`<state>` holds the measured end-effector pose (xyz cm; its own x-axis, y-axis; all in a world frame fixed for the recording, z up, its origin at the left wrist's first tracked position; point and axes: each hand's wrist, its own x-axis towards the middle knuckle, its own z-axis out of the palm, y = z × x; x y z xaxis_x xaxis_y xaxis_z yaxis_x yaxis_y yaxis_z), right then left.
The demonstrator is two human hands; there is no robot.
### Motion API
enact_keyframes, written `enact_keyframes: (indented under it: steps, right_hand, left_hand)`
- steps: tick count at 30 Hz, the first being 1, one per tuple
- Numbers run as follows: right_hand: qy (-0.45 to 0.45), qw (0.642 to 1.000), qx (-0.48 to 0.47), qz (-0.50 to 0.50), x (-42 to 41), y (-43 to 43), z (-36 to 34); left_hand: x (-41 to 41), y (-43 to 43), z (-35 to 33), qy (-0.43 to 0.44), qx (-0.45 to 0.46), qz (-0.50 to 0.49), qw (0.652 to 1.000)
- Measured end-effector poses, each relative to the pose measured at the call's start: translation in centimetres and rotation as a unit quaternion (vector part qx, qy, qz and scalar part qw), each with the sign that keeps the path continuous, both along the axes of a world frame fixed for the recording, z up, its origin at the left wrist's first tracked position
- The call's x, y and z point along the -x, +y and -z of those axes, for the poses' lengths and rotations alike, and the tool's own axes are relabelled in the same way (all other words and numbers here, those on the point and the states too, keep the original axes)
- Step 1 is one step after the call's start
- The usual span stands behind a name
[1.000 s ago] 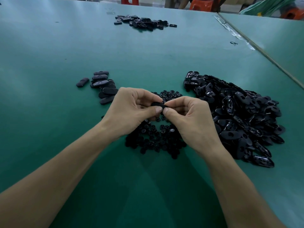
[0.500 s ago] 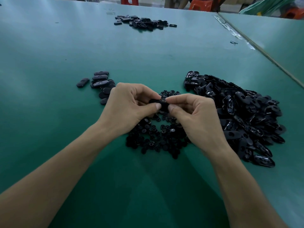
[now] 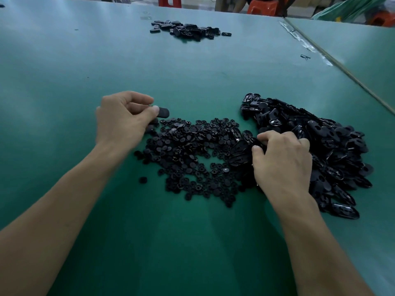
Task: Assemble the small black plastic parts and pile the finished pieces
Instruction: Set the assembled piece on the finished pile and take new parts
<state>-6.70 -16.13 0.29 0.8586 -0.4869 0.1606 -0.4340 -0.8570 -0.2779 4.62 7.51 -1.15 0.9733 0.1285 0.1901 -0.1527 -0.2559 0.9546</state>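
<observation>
My left hand (image 3: 123, 119) pinches one assembled black oval piece (image 3: 164, 112) between thumb and fingers, just above the table's left-middle. It covers most of the small pile of finished pieces; a few dark ends (image 3: 153, 123) show under it. My right hand (image 3: 282, 161) rests on the near edge of the big heap of black oval shells (image 3: 324, 146), with thumb and forefinger curled round one shell (image 3: 257, 142). Between the hands lies a spread of small round black parts (image 3: 192, 152).
The green table (image 3: 192, 77) stretches far back, where another heap of black pieces (image 3: 188, 29) lies. A seam with tape (image 3: 307, 47) runs along the right side to a second table. One round part (image 3: 143, 180) lies apart at the near left.
The hands were together, both holding one piece. Now they have parted: the left carried the piece left toward the finished pile, and the right went right into the shell heap.
</observation>
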Motion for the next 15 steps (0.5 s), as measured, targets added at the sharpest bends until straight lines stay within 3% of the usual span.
enact_keyframes:
  steps: [3, 9, 15]
  right_hand:
    - [-0.020, 1.000, -0.014, 0.001, -0.1, 0.0, -0.1]
    - [-0.157, 0.987, -0.031, -0.024, -0.3, -0.1, 0.2]
    - [-0.217, 0.944, -0.200, -0.145, -0.7, 1.1, 0.7]
  left_hand:
    - [-0.4, 0.5, 0.5, 0.000, -0.001, -0.033, 0.999]
    - [-0.7, 1.8, 1.3, -0.013, -0.167, -0.105, 0.980]
    - [-0.8, 1.6, 1.4, -0.045, -0.215, -0.116, 0.969]
